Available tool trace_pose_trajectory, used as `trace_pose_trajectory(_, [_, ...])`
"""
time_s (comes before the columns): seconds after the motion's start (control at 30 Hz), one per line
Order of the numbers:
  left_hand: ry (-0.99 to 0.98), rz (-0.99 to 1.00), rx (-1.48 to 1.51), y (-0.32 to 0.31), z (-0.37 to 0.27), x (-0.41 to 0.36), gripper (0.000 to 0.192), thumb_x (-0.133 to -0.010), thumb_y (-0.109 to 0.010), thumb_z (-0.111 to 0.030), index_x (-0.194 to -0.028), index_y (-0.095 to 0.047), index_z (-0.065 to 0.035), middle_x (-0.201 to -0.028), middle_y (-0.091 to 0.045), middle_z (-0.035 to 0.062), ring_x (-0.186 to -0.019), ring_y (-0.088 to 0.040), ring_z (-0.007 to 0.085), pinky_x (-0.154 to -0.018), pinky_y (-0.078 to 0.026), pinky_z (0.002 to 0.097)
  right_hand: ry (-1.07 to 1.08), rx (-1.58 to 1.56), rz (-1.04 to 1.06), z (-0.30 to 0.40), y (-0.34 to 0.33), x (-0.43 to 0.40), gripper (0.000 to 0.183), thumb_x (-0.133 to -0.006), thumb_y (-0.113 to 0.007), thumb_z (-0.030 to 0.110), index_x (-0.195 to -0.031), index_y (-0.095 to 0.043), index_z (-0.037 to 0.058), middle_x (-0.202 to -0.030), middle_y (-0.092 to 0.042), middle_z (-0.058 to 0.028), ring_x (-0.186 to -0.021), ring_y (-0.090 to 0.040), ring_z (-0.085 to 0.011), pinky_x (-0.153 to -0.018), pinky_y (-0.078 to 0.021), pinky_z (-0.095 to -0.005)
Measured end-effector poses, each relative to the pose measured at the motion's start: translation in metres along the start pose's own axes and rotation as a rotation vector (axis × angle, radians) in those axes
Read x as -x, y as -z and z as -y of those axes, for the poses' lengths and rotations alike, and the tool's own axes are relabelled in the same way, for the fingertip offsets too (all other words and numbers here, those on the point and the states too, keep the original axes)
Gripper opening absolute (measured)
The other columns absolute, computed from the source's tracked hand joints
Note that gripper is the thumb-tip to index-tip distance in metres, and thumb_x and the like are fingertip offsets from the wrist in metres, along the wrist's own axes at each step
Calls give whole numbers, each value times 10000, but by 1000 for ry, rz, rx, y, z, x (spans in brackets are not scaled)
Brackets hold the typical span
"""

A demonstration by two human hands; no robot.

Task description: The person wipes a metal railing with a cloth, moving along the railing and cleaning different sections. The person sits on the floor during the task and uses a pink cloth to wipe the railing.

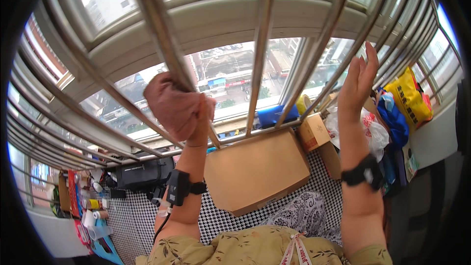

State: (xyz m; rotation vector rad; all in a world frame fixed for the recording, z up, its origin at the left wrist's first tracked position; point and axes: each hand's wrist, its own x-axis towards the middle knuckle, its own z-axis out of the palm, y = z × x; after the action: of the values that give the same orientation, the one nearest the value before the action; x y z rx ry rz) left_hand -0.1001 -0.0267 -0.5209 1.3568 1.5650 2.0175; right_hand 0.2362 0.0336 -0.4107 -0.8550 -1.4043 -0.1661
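A dusty-pink cloth point(173, 108) is in my left hand point(202, 121). The cloth is pressed around a metal window bar point(173, 55), and most of my left fingers are hidden by it. To the right, my right hand point(357, 84) is raised with its fingers stretched upward, holding nothing. It is beside another metal bar point(340, 73); whether it touches that bar, I cannot tell. Behind the bars runs the pale window frame point(228, 22), with glass above and below it.
Below the bars lies a large cardboard box point(257, 169) on a houndstooth-patterned cover point(128, 213). A black bag point(143, 171) sits left of it. At the right are a small carton point(314, 132), white plastic bags point(375, 132) and a yellow bag point(408, 97). Bottles and rolls crowd the far left.
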Motion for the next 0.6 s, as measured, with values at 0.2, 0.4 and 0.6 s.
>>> trace_pose_trajectory(0.2, [-76,-72,-26,-1,21,-5,375,-995,-494,-405,-1063,-563,-43,-941,-579,26,-793,-489,98,-689,-385,236,-152,-385,214,112,-96,22,663,-933,-636,358,-1423,-348,15,-1333,-497,-156,-1187,-520,-256,-968,-430,-368])
trace_pose_trajectory(0.4, [68,-165,54,31,53,27,393,-983,-549,-363,-1180,-570,-23,-1096,-607,41,-969,-533,105,-862,-417,244,-553,-542,349,108,-134,17,336,-959,-620,291,-809,-432,57,-578,-486,-1,-540,-478,-97,-538,-436,-259])
trace_pose_trajectory(0.6, [289,-109,152,38,95,0,412,-968,-582,-344,-1223,-578,-20,-1166,-623,49,-1057,-559,115,-949,-433,254,-422,-467,243,98,-143,23,310,-943,-637,261,-806,-450,56,-578,-483,-31,-531,-416,-104,-522,-398,-282])
